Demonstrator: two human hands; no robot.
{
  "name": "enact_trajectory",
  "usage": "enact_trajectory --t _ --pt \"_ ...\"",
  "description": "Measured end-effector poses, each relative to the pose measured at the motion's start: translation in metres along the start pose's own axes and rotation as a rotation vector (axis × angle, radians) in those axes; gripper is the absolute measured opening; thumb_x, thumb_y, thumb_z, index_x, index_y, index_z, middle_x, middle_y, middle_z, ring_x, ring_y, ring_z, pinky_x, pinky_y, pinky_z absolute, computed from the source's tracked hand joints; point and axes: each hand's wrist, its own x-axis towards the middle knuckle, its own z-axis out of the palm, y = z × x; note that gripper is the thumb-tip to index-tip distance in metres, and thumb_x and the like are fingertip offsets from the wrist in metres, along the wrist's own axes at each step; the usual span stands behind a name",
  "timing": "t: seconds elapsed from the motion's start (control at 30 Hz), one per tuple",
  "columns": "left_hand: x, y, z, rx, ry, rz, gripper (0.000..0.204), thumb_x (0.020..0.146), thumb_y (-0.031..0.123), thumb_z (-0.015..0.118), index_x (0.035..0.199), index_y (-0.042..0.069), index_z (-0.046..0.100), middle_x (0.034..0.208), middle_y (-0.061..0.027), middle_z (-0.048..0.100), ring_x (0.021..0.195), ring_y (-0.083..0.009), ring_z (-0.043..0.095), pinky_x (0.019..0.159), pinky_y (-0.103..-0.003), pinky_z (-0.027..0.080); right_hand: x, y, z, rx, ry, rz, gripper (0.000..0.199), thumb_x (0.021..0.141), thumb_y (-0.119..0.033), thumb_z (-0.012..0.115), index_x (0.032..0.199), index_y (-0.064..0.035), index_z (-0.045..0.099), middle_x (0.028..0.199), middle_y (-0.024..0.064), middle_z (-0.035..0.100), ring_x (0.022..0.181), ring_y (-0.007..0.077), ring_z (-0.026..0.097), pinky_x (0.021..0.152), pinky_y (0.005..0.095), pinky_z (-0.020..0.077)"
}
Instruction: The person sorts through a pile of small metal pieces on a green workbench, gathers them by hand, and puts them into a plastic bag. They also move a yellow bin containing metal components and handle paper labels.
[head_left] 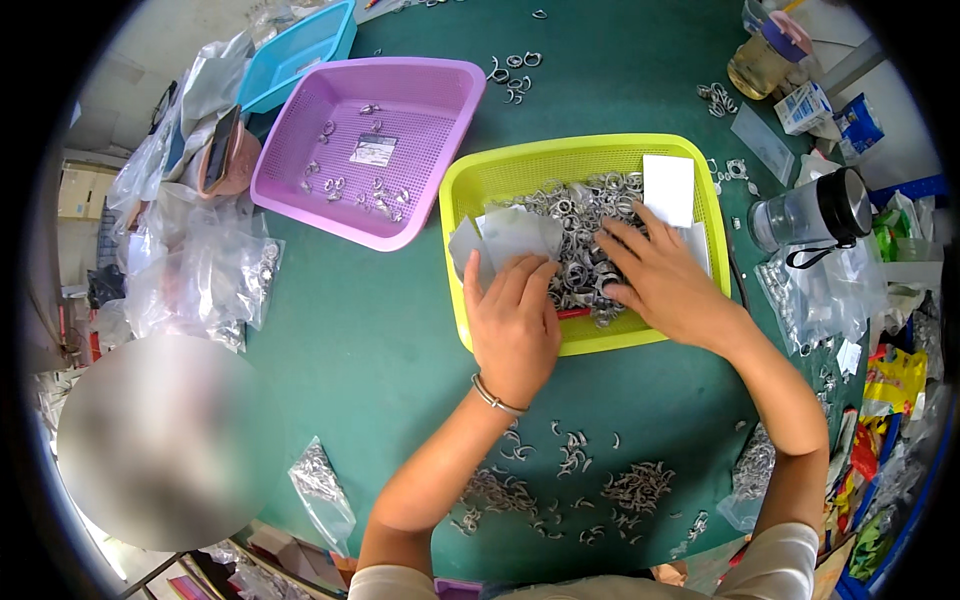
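fingers spread, the right hand (675, 285) lies over a heap of silvery metal rings (580, 230) in a yellow-green basket (560, 148), with nothing i can make out gripped in it. at the basket's left side, the left hand (515, 325), fingers partly curled, meets a grey sheet (522, 235); from my distant post i cannot tell whether it has hold of it. i judge that hand is there to steady the sheet, while the basket's raised walls likely stop small pieces straying across the green table (350, 370). a white card (668, 190) leans at the right end, its purpose unclear to me. the purple basket (425, 66), beyond and to the left, bears a few scattered pieces, perhaps set apart from the heap. the rings look grey and shiny, tangled at every angle, bands and openings showing dark between glints.
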Motion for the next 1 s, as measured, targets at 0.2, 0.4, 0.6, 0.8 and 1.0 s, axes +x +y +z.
enact_trajectory --t 0.2,0.4,0.6,0.8,1.0 --pt "0.0 0.0 -0.001 -0.003 -0.007 0.0 0.03 0.069 -0.008 0.055 0.095 0.006 0.062 0.098 -0.006 0.066 0.09 -0.0243 0.062 0.108 -0.048 0.025 -0.019 -0.008 -0.003 0.178 -0.08 -0.033 0.04 0.092 -0.024 0.053 0.126 -0.0041 0.051 0.136 0.015 0.044 0.129 0.032 0.037 0.107 0.0426 0.0297" --pt "-0.001 0.0 0.001 0.005 0.0 0.01 0.031 0.068 -0.008 0.055 0.095 0.005 0.063 0.098 -0.0066 0.066 0.091 -0.025 0.062 0.11 -0.049 0.023 -0.012 0.017 -0.016 0.443 0.353 0.106 0.008 0.081 -0.001 0.062 0.088 0.0022 0.063 0.089 0.0148 0.061 0.087 0.0331 0.057 0.076 0.0394 0.0459" --pt "0.002 -0.001 0.0 -0.021 -0.016 0.029 0.032 0.068 -0.009 0.054 0.096 0.005 0.063 0.097 -0.0078 0.065 0.093 -0.0256 0.061 0.111 -0.053 0.02 0.0 0.026 -0.024 -0.113 0.606 0.204 0.03 0.073 -0.005 0.07 0.101 0.0002 0.06 0.116 0.0153 0.053 0.106 0.0332 0.049 0.089 0.0425 0.0389" --pt "0.006 0.001 -0.001 -0.027 -0.064 0.041 0.033 0.068 -0.011 0.053 0.096 0.004 0.062 0.099 -0.0082 0.064 0.099 -0.0255 0.06 0.111 -0.059 0.015 0.002 0.042 -0.02 -0.405 0.378 0.262 0.063 0.069 -0.02 0.076 0.122 -0.0003 0.051 0.133 0.0152 0.044 0.129 0.032 0.035 0.104 0.0515 0.0276" --pt "0.009 -0.002 0.003 -0.029 -0.066 0.049 0.033 0.068 -0.012 0.051 0.096 0.003 0.062 0.099 -0.0087 0.063 0.102 -0.0257 0.059 0.111 -0.06 0.013 -0.015 0.022 -0.011 -0.479 0.136 0.203 0.056 0.076 -0.031 0.07 0.121 -0.0007 0.054 0.14 0.0178 0.04 0.136 0.0306 0.029 0.111 0.0527 0.0186"
